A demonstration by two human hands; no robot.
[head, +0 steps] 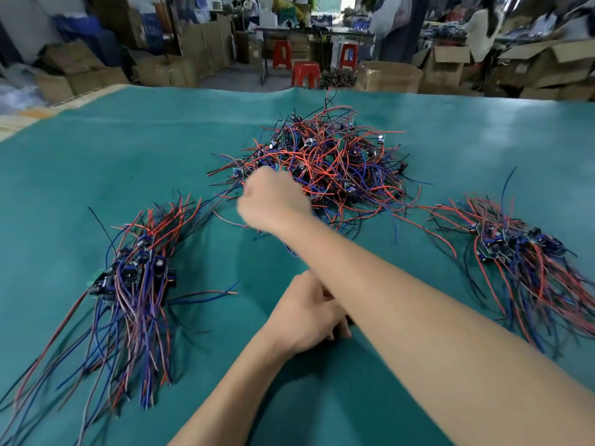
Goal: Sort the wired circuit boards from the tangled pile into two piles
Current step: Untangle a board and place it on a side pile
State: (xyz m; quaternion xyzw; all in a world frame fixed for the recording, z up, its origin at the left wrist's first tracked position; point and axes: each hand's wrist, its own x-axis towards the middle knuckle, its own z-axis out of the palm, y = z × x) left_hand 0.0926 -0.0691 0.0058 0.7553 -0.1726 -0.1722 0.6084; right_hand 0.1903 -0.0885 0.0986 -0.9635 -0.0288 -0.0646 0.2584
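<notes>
Tangled pile (325, 162), at 12 o'clock on the green counter (96, 156); right hand (273, 201) fisted at its near-left edge, apparently on wires there; left hand (309, 312) curled near 6 o'clock, contents hidden. Risk: interlocked leads may drag neighbouring boards out. Left sorted pile (135, 284) runs 1-to-7 o'clock, right sorted pile (528, 252) 11-to-5; both trail leads toward the person.
</notes>
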